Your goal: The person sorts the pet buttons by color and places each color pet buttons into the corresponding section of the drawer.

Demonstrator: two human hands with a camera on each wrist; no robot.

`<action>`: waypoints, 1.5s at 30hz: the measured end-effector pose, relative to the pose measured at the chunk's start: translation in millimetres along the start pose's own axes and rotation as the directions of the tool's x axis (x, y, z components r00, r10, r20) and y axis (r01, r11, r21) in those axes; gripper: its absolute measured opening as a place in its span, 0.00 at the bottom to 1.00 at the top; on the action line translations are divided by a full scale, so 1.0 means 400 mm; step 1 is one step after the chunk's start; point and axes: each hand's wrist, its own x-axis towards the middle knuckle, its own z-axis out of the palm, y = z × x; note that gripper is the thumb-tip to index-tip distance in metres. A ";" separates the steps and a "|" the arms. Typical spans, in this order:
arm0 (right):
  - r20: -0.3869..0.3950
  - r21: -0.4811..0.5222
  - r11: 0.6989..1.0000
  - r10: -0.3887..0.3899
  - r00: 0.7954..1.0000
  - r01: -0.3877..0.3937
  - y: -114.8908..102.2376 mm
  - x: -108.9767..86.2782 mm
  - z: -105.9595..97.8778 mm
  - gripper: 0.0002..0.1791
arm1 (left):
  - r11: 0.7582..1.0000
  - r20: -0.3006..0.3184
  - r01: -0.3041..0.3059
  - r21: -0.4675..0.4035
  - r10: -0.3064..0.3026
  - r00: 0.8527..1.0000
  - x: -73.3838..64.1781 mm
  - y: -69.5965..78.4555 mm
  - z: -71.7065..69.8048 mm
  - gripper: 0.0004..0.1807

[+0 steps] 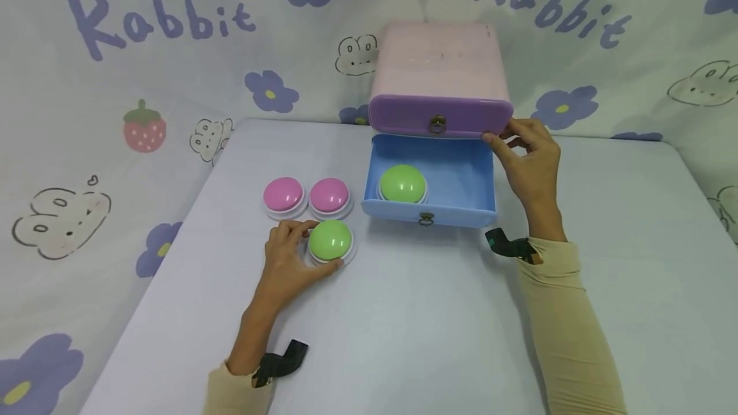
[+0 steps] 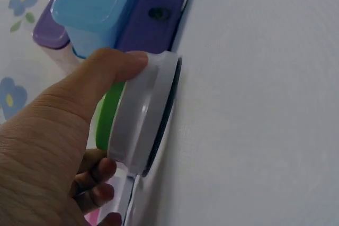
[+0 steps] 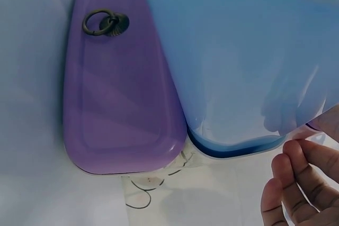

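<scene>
My left hand [image 1: 284,269] grips a green push button [image 1: 330,240] with a white base, thumb on the near side and fingers on the far side. In the left wrist view, the thumb presses the white base [image 2: 140,109]. My right hand [image 1: 535,162] holds the right side of the pink drawer cabinet [image 1: 441,59], its thumb at the corner of the purple upper drawer [image 1: 398,114]. Below that, a blue drawer [image 1: 461,168] stands pulled out. Another green push button [image 1: 402,183] sits in its left part.
Two pink push buttons [image 1: 283,195] stand side by side on the white table [image 1: 415,312], left of the blue drawer. A lower purple drawer [image 3: 122,93] with a ring pull shows in the right wrist view. Behind the cabinet hangs a printed cloth [image 1: 190,82].
</scene>
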 end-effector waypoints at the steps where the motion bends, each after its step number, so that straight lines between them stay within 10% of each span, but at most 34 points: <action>1: 0.000 -0.002 1.000 -0.002 1.000 0.002 0.000 0.001 -0.001 0.22 | 1.000 -0.013 -0.016 -0.001 0.016 1.000 0.002 -0.001 0.001 0.43; 13: 0.023 0.018 1.000 -0.012 1.000 0.011 0.021 -0.006 0.013 0.23 | 0.988 -0.156 -0.075 -0.137 0.054 0.986 0.025 0.019 -0.042 0.40; 25: 0.017 0.032 0.999 -0.019 1.000 0.018 0.011 -0.006 0.016 0.22 | 0.961 -0.173 -0.131 -0.244 0.089 0.981 0.101 0.123 -0.098 0.40; 45: 0.005 0.015 1.000 -0.021 1.000 0.021 0.016 0.004 -0.003 0.22 | 0.932 -0.147 -0.218 -0.290 0.182 0.972 0.171 0.261 -0.037 0.39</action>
